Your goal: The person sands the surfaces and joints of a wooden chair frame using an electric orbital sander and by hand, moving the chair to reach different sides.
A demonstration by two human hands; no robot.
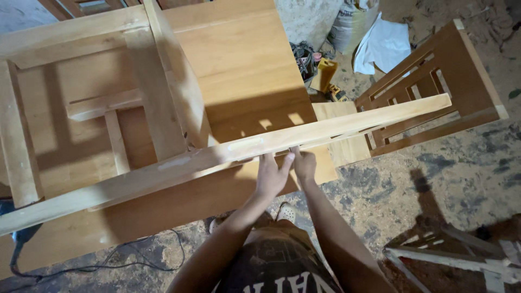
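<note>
A large pale wooden furniture frame (108, 103), built of flat panels and square rails, fills the upper left of the view and lies on a dusty concrete floor (445, 179). Across it runs a long, light-coloured wooden plank (228, 152), slanting from the lower left edge up towards the right, where its far end passes in front of a darker brown slatted wooden panel (434, 92) that rests on the floor. The person's two bare arms reach up from the bottom centre. The left hand (272, 174) lies with its fingers stretched flat and together against the plank's near edge, close to the middle of its length. The right hand (305, 164) is just beside it, touching the same edge; its fingers curl under the plank, so how tightly they grip cannot be told. A white-painted frame (461, 258) lies at the lower right. A white sheet (386, 46) and a yellow tool (326, 73) lie on the floor near the top. A thin black cable (130, 258) trails across the floor at lower left.
</note>
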